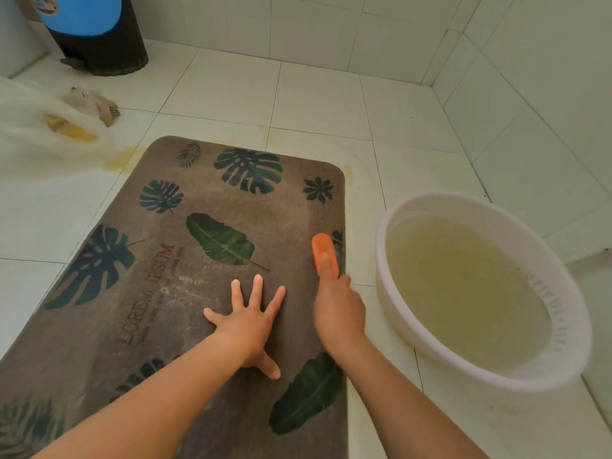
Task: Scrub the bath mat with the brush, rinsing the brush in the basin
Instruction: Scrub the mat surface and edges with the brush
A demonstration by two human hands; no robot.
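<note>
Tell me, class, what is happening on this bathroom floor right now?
A person is scrubbing a brown leaf-print bath mat laid flat on the white tiled floor. The right hand has its grip on an orange brush, pressed on the mat near its right edge. The left hand lies flat with fingers spread, pinning the mat down. A white basin of cloudy yellowish water stands just to the right of the mat.

Brush [324,251] bristles hidden underneath.
</note>
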